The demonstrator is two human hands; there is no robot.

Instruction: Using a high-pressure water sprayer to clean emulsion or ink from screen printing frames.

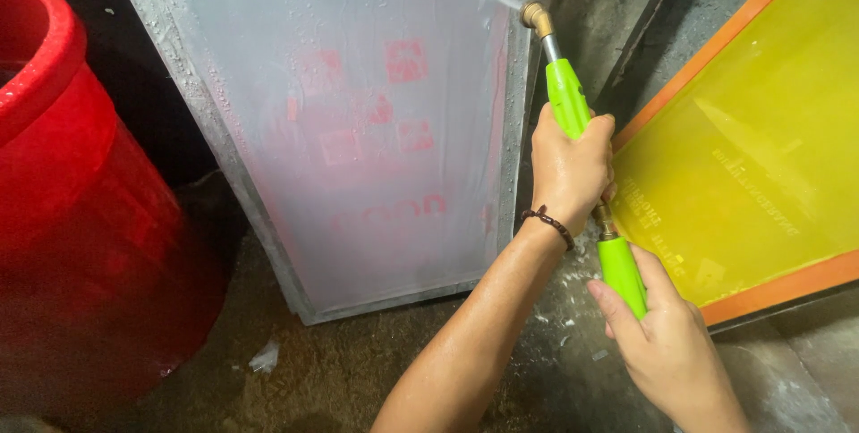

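Item 1, at 9 o'clock: red barrel [80, 218], large, upright, rim partly in view.

Item 2, at 11 to 12 o'clock: screen-printing frame [358, 129], grey metal border, pale mesh with faint red image residue, leaning upright on the wet floor [340, 370], surface beaded with water.

Item 3, centre to 4 o'clock: spray lance [573, 111], green grips, metal shaft, brass nozzle [535, 16] at 1 o'clock throwing a fine jet onto the frame's top right corner.

Item 4: left hand [571, 169], beaded bracelet [548, 223] at the wrist, fingers wrapped tight round the upper grip.

Item 5, at 5 o'clock: right hand [658, 335], closed on the lower grip.

Item 6, at 3 o'clock: second frame [761, 165], orange border, yellow mesh, leaning just beside.

Handling note, as a judgement: keep both grips firm, hold the nozzle near the mesh, sweep evenly across the red residue, and angle spray away from the yellow mesh.
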